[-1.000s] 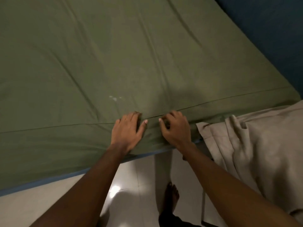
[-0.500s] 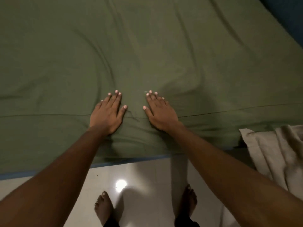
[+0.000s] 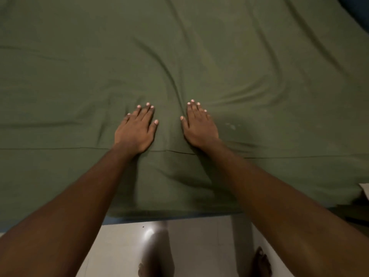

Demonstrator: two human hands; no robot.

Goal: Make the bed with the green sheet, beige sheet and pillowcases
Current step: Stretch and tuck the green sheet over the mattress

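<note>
Two flat palms press the green sheet [image 3: 199,56]: left hand [image 3: 135,130] and right hand [image 3: 199,126] lie side by side at centre, fingers straight and close together, thumbs splayed inward, gripping nothing. The sheet covers the bed from 9 to 3 o'clock, and its edge hangs toward the floor [image 3: 119,246] at 6. It looks thin, soft and light, creasing toward 12 and 2, and would likely slide under pressure. For pulling, the hanging edge at 6 seems the best hold.
</note>
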